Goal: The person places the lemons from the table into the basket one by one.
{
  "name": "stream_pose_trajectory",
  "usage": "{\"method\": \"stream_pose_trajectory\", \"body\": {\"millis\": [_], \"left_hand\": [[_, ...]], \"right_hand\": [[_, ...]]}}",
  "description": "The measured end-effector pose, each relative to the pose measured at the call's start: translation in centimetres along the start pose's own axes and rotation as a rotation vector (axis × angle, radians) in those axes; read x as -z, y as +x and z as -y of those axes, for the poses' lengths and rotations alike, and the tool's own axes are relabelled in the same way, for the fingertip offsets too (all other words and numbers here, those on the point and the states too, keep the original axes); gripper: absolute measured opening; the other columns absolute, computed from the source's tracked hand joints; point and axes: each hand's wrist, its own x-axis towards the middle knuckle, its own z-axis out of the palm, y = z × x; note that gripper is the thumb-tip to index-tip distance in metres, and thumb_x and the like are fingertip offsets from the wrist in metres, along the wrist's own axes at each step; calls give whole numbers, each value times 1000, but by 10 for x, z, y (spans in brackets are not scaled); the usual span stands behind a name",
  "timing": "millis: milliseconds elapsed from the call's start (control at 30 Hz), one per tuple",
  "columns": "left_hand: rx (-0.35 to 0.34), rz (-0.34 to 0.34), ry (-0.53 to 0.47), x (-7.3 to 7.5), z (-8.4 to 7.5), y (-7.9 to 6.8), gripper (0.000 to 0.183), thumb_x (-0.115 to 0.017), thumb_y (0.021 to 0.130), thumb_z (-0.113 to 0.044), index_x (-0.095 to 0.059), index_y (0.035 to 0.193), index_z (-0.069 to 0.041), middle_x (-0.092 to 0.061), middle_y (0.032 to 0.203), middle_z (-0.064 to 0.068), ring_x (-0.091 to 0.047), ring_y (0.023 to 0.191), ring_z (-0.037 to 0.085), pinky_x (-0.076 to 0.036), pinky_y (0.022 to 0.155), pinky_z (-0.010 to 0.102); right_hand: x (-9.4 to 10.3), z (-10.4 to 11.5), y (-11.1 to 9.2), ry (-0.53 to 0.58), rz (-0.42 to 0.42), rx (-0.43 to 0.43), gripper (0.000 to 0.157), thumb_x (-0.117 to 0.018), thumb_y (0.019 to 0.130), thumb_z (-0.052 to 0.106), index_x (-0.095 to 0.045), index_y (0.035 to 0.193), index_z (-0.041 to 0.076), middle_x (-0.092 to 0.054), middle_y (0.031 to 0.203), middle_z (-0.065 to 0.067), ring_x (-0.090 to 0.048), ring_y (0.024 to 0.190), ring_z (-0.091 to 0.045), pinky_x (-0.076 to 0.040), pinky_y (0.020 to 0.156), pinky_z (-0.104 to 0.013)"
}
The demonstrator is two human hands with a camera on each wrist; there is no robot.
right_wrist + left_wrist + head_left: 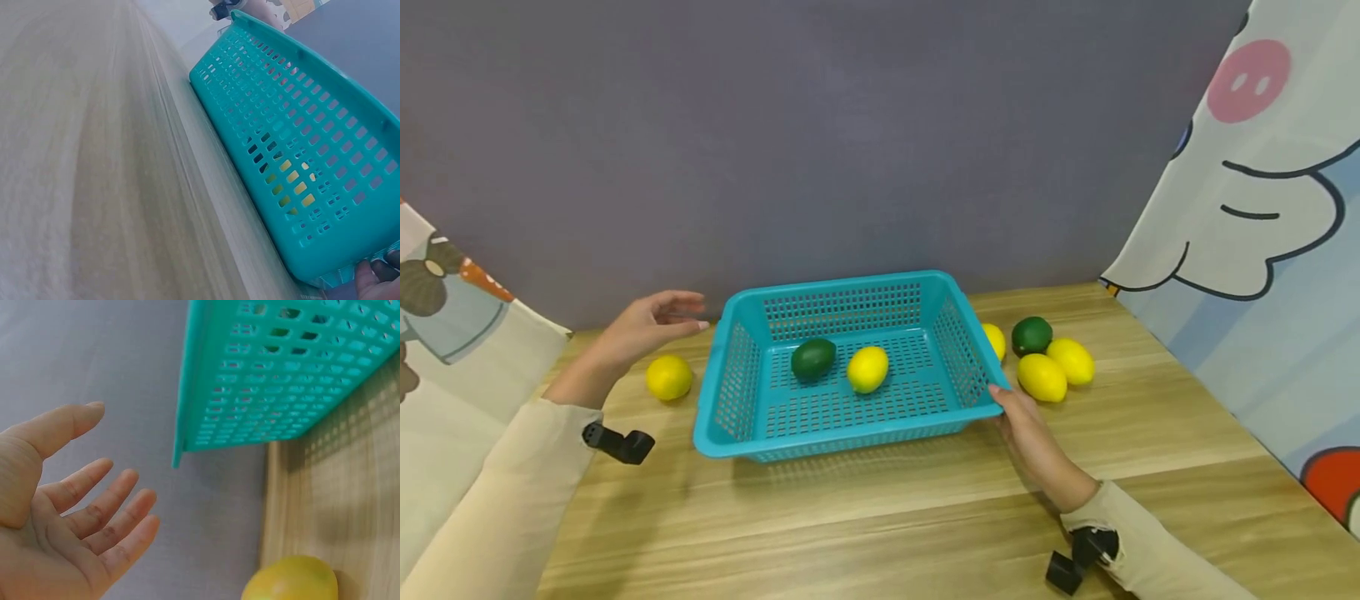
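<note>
A turquoise plastic basket [857, 430] with perforated walls holds a dark green avocado [813, 360] and a yellow lemon [868, 370]. At its front right corner my right hand [1030, 437] grips the rim, thumb over the edge; the other fingers are largely hidden behind the wall. My left hand [651, 329] is apart from the basket's left side, fingers spread and loosely bent, palm bare in the left wrist view. Just below that hand a yellow fruit [669, 377] lies on the wooden table [865, 525].
Right of the basket lie two lemons [1042, 377], another avocado [1032, 335] and a yellow fruit [995, 341] partly hidden by the basket wall. A grey backdrop [850, 150] rises behind the table, and printed curtains [1247, 217] hang at both sides.
</note>
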Motion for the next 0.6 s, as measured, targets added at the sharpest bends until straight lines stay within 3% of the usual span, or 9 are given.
{"method": "stream_pose_trajectory", "body": {"millis": [600], "left_hand": [[48, -51, 68, -3, 40, -12, 69, -59, 93, -36, -32, 140, 7, -35, 140, 31, -35, 125, 48, -32, 99, 61]], "right_hand": [[0, 1, -1, 14, 14, 2, 51, -37, 101, 17, -32, 134, -21, -61, 110, 3, -54, 104, -6, -44, 89, -17]]}}
